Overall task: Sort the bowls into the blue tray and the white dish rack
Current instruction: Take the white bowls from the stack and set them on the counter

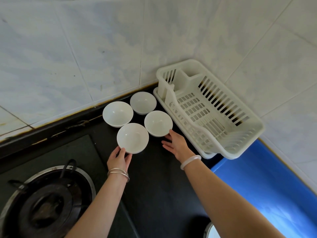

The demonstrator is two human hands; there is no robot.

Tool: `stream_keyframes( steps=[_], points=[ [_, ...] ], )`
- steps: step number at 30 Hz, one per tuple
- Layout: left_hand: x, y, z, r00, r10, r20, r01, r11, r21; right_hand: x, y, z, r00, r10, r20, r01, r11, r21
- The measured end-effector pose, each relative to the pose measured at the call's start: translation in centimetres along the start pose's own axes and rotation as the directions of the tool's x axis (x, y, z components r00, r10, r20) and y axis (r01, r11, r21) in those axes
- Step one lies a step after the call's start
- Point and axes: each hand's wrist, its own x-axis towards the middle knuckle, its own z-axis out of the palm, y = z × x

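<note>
Far bowl (143,103), left bowl (118,113), right bowl (158,123) and near bowl (133,137) clustered on dark worktop (154,186), between stove (46,203) at left and white dish rack (257,129) at right. Blue tray (265,186) at near right, just beside rack. All white, glazed, stiff; likely light, slippery, chippable. Best taken at rim, thumb on lip, fingers under outer wall. Left hand (119,159) pinching near edge of near bowl, thumb on lip, fingers curled below. Right hand (177,143) spread, fingers straight, one fingertip touching near rim of right bowl, holding nothing.
</note>
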Motion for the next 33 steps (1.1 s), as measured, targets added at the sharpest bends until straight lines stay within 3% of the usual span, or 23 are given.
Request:
stream_keyframes(
  steps=[8, 15, 20, 24, 29, 33],
  points=[
    [-4.3, -2.9, -1.8, 0.987, 0.043, 0.152, -0.081, 0.963, 0.256, -5.2, 1.4, -4.8, 0.974, -0.221, 0.042, 0.222, 0.916, -0.335],
    [-10.5, -8.6, -2.6, 0.894, -0.001, 0.449, -0.293, 0.756, 0.585, -12.7, 5.8, -13.9, 0.918, -0.397, -0.013, 0.318, 0.754, -0.575],
    [-14.8, -13.5, -3.2, 0.776, -0.060, 0.628, -0.537, 0.459, 0.707, -17.8, 10.8, -20.7, 0.853, -0.489, -0.185, 0.170, 0.594, -0.787],
    [-17.5, -16.9, -4.0, 0.708, -0.190, 0.680, -0.635, 0.250, 0.731, -20.6, 15.0, -24.5, 0.813, -0.489, -0.318, -0.015, 0.528, -0.849],
    [-18.6, -18.9, -5.0, 0.699, -0.256, 0.668, -0.652, 0.158, 0.742, -21.6, 17.6, -25.4, 0.839, -0.385, -0.384, -0.085, 0.605, -0.792],
    [-18.2, -19.3, -5.5, 0.716, -0.274, 0.643, -0.603, 0.221, 0.766, -21.7, 17.7, -24.7, 0.804, -0.417, -0.423, -0.116, 0.589, -0.800]
  ],
)
